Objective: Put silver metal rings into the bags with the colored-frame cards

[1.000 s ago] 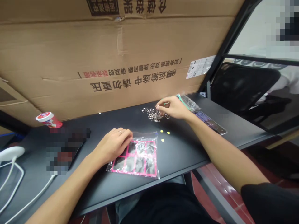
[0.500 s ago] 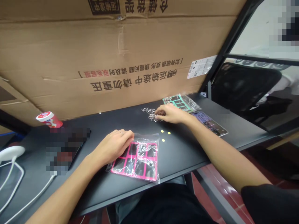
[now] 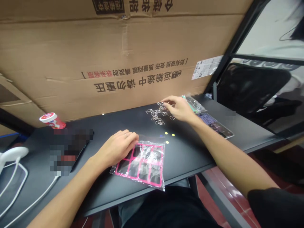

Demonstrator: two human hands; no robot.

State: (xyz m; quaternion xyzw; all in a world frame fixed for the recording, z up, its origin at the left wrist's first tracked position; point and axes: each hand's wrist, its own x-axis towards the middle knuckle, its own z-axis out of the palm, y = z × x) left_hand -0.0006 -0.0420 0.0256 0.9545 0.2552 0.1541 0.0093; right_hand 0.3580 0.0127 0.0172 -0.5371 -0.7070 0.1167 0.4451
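Observation:
My left hand (image 3: 121,144) holds the upper left edge of a clear plastic bag (image 3: 144,163) with a pink-framed sheet of dark squares inside. Its fingers are curled over the bag, which lies near the table's front edge. Farther back, my right hand (image 3: 178,108) is just above a loose heap of thin silvery metal wire rings (image 3: 156,117). Thumb and forefinger are pinched, with a wire ring (image 3: 159,103) at their tips. Three small yellow discs (image 3: 173,135) lie between the bag and the heap. A small blue spot shows beside the bag's top edge.
A green-framed bagged sheet (image 3: 197,106) and a phone (image 3: 217,125) lie right of the heap. At left stand a red-and-white tub (image 3: 52,121), a blurred-out dark device (image 3: 78,148) and a white cable (image 3: 35,201). A cardboard sheet (image 3: 133,44) walls off the back.
My right hand has risen slightly from the wire heap and moved right, with a ring at its fingertips. My left hand stays on the bag, whose top edge lies differently, baring a blue spot.

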